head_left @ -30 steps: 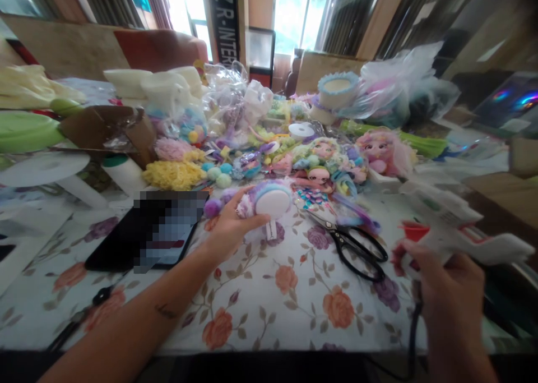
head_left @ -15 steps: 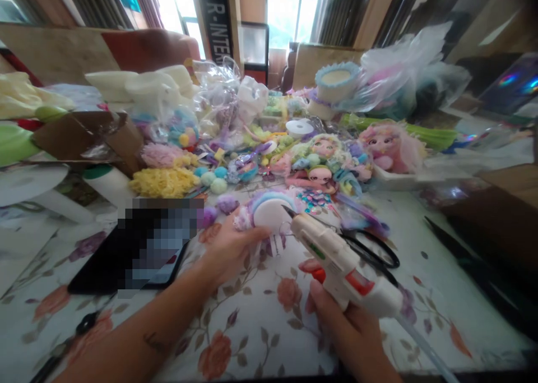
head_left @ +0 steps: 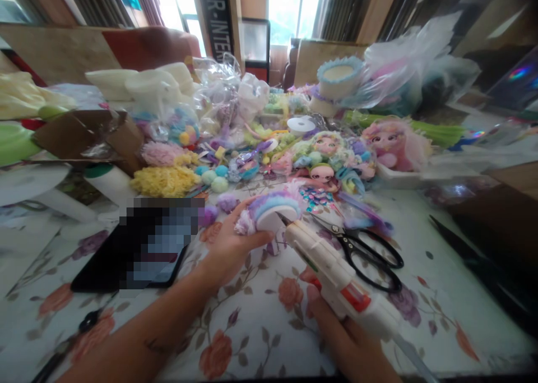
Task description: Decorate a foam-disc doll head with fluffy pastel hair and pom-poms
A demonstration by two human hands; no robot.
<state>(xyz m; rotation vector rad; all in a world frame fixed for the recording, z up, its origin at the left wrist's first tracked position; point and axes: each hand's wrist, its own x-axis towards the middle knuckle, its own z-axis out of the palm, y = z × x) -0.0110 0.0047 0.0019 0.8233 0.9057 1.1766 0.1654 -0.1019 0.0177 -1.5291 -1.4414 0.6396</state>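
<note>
My left hand (head_left: pixel 229 248) is closed on a small round craft piece with a white flat disc (head_left: pixel 269 217) and a fluffy pastel blue and purple rim (head_left: pixel 275 202). The piece is tilted, its disc turned toward the glue gun. My right hand (head_left: pixel 347 335) grips a white glue gun (head_left: pixel 319 254), fingers around the handle by the red trigger. Its dark nozzle points up and left and meets the disc's right edge in view; actual contact I cannot tell. A clear glue stick (head_left: pixel 416 360) sticks out of the back. Black-handled scissors (head_left: pixel 357 248) lie just right of the gun.
A dark tablet (head_left: pixel 101 259) lies left of my forearm. Behind the piece are sequins (head_left: pixel 317 198), pompoms (head_left: pixel 218 184), doll heads (head_left: pixel 323 174) and yellow yarn (head_left: pixel 163 181). A cardboard box (head_left: pixel 67 136) and plastic bags (head_left: pixel 407 63) stand farther back. Another dark blade (head_left: pixel 449 237) lies right.
The craft piece has tilted, so its disc shows as a narrower shape. The glue gun has shifted slightly down and left, uncovering more of the scissors.
</note>
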